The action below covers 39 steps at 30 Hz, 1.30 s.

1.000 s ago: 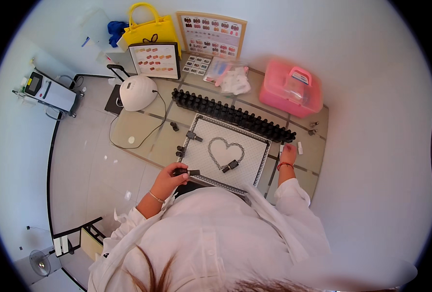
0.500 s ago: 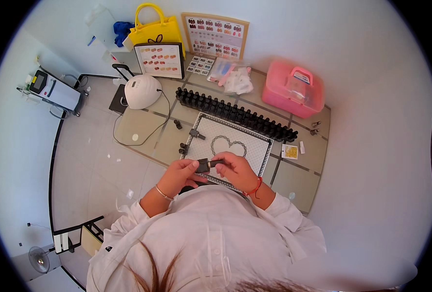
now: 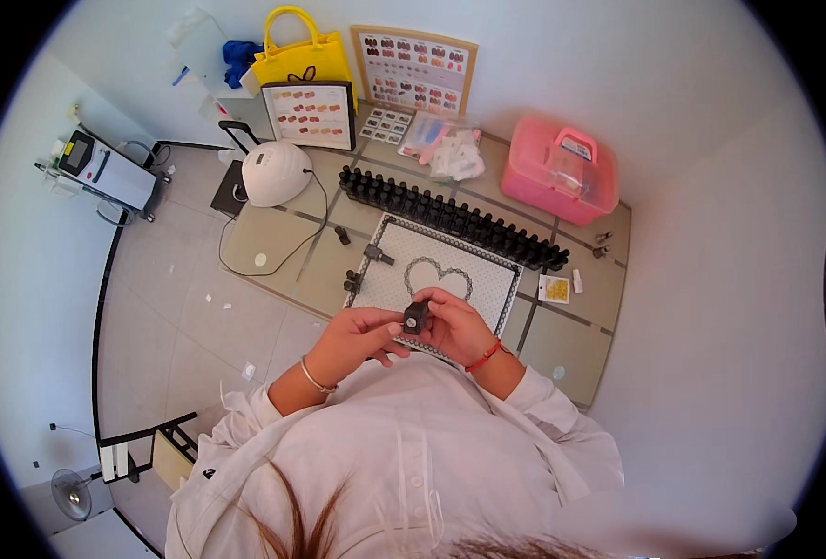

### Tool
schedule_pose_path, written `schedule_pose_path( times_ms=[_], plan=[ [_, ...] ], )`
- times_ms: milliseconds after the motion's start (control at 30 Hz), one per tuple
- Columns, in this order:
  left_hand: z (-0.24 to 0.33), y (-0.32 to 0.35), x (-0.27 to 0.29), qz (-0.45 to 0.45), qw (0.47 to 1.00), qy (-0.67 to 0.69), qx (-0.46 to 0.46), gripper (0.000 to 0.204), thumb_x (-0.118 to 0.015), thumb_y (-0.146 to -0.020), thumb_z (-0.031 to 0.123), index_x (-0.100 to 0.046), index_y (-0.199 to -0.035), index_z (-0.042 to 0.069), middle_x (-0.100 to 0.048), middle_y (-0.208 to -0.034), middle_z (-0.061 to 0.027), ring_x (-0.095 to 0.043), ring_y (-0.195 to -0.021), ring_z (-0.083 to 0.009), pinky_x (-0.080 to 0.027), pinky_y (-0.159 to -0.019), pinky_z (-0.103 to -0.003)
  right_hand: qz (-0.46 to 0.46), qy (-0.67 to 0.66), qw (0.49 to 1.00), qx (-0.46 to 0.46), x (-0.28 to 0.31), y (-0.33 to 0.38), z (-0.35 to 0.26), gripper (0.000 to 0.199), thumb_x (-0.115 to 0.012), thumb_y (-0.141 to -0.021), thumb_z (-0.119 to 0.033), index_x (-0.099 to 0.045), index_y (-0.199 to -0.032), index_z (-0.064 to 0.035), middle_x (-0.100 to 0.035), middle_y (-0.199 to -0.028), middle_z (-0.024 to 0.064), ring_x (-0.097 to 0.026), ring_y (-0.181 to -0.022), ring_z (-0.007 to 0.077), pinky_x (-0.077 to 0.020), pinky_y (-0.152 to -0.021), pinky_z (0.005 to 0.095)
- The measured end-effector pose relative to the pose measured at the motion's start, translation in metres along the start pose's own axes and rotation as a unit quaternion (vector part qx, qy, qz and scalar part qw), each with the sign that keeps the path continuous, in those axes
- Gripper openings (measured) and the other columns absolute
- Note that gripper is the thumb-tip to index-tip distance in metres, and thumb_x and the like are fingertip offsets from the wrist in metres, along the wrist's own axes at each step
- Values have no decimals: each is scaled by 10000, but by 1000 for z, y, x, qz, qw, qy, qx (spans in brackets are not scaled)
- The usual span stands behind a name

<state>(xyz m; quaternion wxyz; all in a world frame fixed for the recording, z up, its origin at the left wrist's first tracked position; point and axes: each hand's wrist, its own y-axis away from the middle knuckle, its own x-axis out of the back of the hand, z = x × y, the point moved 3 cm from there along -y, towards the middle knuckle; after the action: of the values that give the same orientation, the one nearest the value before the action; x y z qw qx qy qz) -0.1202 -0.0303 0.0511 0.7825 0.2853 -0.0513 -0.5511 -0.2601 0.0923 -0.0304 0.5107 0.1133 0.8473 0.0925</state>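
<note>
Just below the centre of the frame, you are holding a black bottle (image 3: pixel 415 318) above the near side of the white mat (image 3: pixel 483 298), its flat end with a pale round spot facing the camera. Your right hand (image 3: pixel 455 328) is gripping it between thumb and fingers; your left hand (image 3: pixel 362 337) is lying alongside with fingers partly curled, and whether its fingertips are pressing on the bottle, you cannot tell from here. The far end is hiding behind your fingers, so a loose cap there could be leaking onto the mat or your white shirt (image 3: pixel 390 419) unnoticed. With the right hand probably carrying most of the weight, a slackening pinch could be dropping it. Left of centre, a loose dark bottle (image 3: pixel 378 254) is resting across the mat's edge, where a sweeping left forearm could be knocking it.
</note>
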Motion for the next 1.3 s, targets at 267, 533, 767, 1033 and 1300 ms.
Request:
schedule_pose_path(
  times_ms=[267, 533, 767, 1033, 1300],
  plan=[
    [0, 3, -2, 5, 1000, -2, 7, 336, -591, -973, 199, -638, -1224, -19, -696, -1082, -90, -713, -870, -158, -572, -665, -253, 4, 16, 999, 44, 0, 1, -4, 190, -415, -957, -101, -544, -1093, -72, -589, -1084, 77, -572, -1021, 200, -475, -911, 406],
    [-4, 4, 1, 6, 1000, 7, 9, 333, -605, -967, 198, -638, -1221, -15, -692, -1102, -98, -711, -897, -168, -576, -690, -261, -19, 35, 996, 78, -2, 1, -5, 198, -392, -886, -33, -533, -1013, -90, -571, -1058, 47, -540, -993, 169, -452, -874, 352],
    [-7, 5, 3, 4, 1000, 6, 1, 337, -621, -961, 200, -636, -1213, -22, -692, -1096, -104, -709, -902, -181, -580, -708, -275, -20, 25, 995, 90, -11, 4, -9, 181, -380, -828, -4, -498, -950, -66, -535, -1011, 91, -505, -991, 200, -417, -941, 357],
    [-14, 1, 4, -5, 1000, 2, 6, 368, -607, -958, 146, -554, -1272, -40, -667, -1125, -119, -685, -943, -194, -580, -776, -303, -32, 77, 990, 112, -11, 4, -6, 190, -378, -813, 31, -500, -921, -67, -528, -1012, 87, -496, -976, 189, -426, -884, 327],
    [-35, -7, 18, -5, 1000, -24, -17, 387, -666, -889, 63, -555, -1249, -28, -662, -1069, -102, -674, -873, -159, -569, -777, -283, 19, 266, 955, 131, -18, 5, -10, 220, -466, -921, -39, -575, -1111, -58, -554, -1128, 68, -533, -965, 140, -430, -801, 260]
  ],
)
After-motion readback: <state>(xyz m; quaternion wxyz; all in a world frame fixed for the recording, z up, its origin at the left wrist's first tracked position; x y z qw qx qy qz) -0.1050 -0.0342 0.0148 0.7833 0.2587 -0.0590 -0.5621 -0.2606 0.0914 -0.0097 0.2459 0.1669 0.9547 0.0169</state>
